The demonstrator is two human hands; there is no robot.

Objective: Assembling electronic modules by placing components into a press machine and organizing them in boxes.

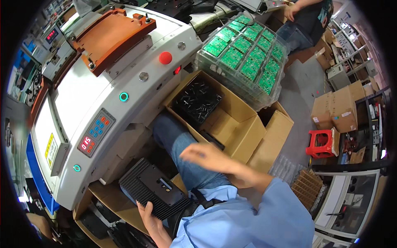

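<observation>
Blue cloth is nearest to me: the worker's loose shirt (pixel 252 219), its wearer seated with one denim-covered leg (pixel 178 140) angled toward the machine. Against the front of that shirt leans a black finned case (pixel 155 182), tilted, its flatter face with a small cut-out turned upward, perhaps so that side can be seen and reached. The left hand (pixel 149 217) grips it by the lower ribbed edge, thumb on top, likely steadying it against the body while leaving the face uncovered. The right hand (pixel 206 158) hangs over the leg, fingers loosely spread and slightly blurred; I see nothing in it. Down by the left side, an open carton (pixel 103 221) holds more dark parts, too shadowed for me to name. Just past the leg, a long cardboard box (pixel 237 136) carries a black tray (pixel 194 107) of small dark pieces at its near-machine end, presumably put there to be within easy reach. The white machine (pixel 144 95) curves alongside, an orange fixture (pixel 118 35) raised on top and a red button (pixel 165 58) out on its front edge, where a palm could find it quickly. Beyond the box, green circuit boards (pixel 252 62) lie in rows on stacked clear trays (pixel 231 80), seemingly separated to protect them. Farther off stand a red stool (pixel 320 142) and brown cartons (pixel 337 109).
</observation>
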